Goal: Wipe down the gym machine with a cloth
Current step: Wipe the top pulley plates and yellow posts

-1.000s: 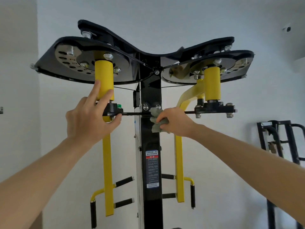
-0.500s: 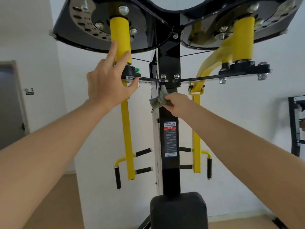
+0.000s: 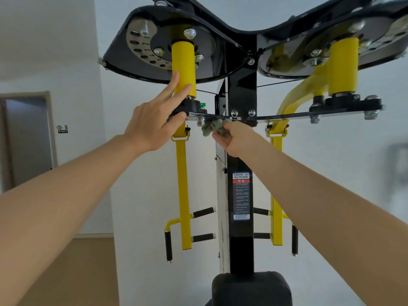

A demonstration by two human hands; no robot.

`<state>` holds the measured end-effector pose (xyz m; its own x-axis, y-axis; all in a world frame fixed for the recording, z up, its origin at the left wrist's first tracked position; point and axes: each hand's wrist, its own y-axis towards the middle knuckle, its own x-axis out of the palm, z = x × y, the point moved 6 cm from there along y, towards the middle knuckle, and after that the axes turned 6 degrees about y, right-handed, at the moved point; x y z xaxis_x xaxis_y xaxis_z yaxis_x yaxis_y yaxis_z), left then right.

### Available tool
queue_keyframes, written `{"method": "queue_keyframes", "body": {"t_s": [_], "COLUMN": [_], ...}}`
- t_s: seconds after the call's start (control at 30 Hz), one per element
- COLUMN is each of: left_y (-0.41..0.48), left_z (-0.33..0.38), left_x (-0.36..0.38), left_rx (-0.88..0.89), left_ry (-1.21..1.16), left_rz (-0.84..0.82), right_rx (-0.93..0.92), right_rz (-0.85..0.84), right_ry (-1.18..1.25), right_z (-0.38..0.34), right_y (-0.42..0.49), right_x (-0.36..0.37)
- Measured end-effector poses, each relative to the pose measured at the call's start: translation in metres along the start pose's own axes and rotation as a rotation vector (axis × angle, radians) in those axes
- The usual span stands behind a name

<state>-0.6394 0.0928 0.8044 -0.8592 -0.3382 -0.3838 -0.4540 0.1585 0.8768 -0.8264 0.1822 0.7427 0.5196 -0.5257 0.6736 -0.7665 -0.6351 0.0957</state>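
Note:
The gym machine has a black central post (image 3: 241, 89), black top plates and yellow swing arms. My right hand (image 3: 235, 139) grips a bunched grey-green cloth (image 3: 213, 127) and holds it up against the underside of the black crossbar (image 3: 287, 115), just left of the post. My left hand (image 3: 154, 122) rests on the left yellow pivot cylinder (image 3: 183, 62): two straight fingers lie along the cylinder and the thumb presses the black bracket below it.
Yellow arms with black grips hang at the left (image 3: 183, 191) and the right (image 3: 277, 191) of the post. A black padded backrest (image 3: 251, 288) stands below. A warning label (image 3: 241, 195) is on the post. A doorway (image 3: 26, 138) opens at the left in the white wall.
My right hand has brought the cloth from the front of the post up under the crossbar, a little to the left. My left hand has kept its place. The view has tilted.

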Motion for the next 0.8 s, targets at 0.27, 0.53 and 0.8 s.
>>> {"method": "queue_keyframes", "body": {"t_s": [0.27,0.53,0.8], "left_y": [-0.001,-0.003,-0.005], "left_z": [-0.003,-0.001,-0.005], "left_x": [0.004,0.001,-0.003], "left_rx": [-0.016,-0.029,-0.006], "left_ry": [-0.048,-0.061,-0.025], "left_rz": [-0.01,0.004,-0.073], "right_rx": [0.059,-0.044,0.044], "right_rz": [-0.205,-0.269,-0.309], "right_ry": [0.164,0.315,0.439], "right_z": [-0.007,-0.012,0.02], "right_y": [-0.016,-0.017,-0.013], "right_x": [0.005,-0.005,0.014]}}
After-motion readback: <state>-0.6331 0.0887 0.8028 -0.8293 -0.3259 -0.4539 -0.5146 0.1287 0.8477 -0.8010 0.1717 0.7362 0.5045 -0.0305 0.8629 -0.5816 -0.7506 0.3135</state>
